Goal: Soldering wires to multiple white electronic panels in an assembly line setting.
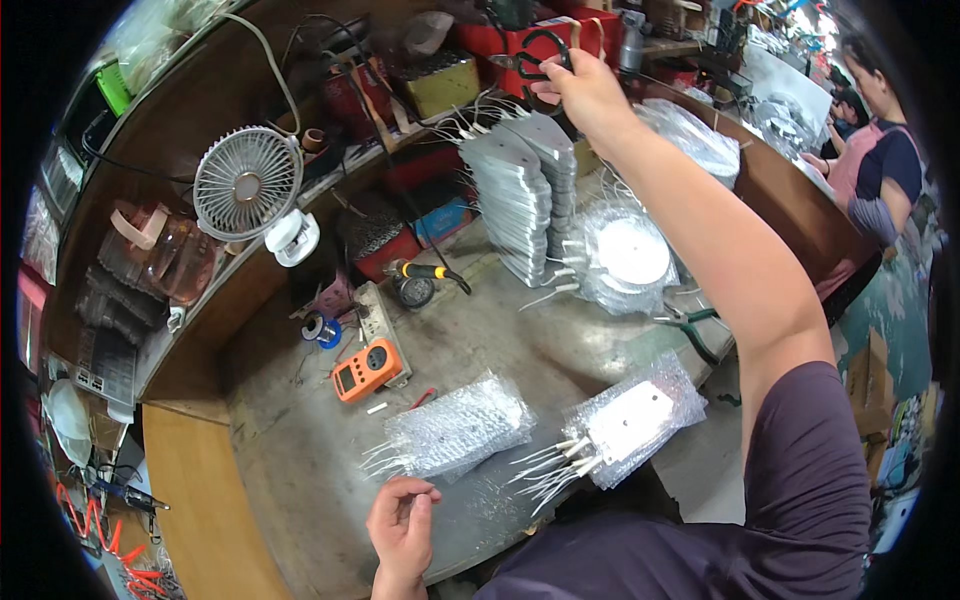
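My right hand (572, 82) is stretched out to the far side of the bench, closed around the black looped handles of a pair of scissors (527, 66), beside a red bin. Low in the view, my left hand (402, 525) is loosely curled with nothing visible in it. Just beyond it lies a bubble-wrapped bundle of flat plates (465, 428) with white wires sticking out to the left. A second wrapped bundle (640, 418), also trailing white wires, rests at the bench's near edge. Farther back stand tall stacks of silvery plates (505, 195).
A bubble-wrapped round bundle (628, 252) sits right of the stacks, with green-handled pliers (695, 330) nearby. An orange meter (367, 370), a soldering iron (425, 271) and a solder spool (322, 330) lie left of centre. A white fan (248, 185) stands on the shelf. Another person (880, 160) sits far right.
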`<state>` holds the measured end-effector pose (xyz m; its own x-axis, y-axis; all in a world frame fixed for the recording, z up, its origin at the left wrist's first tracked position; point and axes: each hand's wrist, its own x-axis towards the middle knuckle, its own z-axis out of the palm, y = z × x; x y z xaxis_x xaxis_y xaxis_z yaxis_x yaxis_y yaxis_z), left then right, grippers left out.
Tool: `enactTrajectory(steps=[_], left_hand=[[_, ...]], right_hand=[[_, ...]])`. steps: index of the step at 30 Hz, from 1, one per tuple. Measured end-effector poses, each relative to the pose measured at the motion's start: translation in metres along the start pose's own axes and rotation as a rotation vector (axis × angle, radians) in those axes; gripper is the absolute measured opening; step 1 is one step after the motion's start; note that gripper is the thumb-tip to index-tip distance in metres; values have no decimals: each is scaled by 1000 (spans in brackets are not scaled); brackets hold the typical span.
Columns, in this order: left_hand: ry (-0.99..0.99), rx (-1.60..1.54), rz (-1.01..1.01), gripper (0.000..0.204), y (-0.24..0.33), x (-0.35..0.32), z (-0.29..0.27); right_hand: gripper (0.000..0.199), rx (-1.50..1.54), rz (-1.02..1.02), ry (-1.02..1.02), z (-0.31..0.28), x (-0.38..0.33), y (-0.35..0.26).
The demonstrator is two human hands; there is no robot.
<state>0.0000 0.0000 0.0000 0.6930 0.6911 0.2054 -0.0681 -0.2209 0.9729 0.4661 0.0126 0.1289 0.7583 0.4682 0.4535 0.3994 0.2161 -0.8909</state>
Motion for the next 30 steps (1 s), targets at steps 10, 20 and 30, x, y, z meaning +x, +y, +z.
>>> enactTrajectory(steps=[10, 20, 30], left_hand=[[98, 27, -228, 10, 35, -3, -17], [135, -42, -316, 8, 41, -7, -17], [89, 7, -336, 8, 36, -6, -11]], right_hand=[[28, -546, -204, 105, 45, 119, 62], [32, -880, -46, -52, 52, 96, 36], [29, -593, -179, -85, 68, 122, 56]])
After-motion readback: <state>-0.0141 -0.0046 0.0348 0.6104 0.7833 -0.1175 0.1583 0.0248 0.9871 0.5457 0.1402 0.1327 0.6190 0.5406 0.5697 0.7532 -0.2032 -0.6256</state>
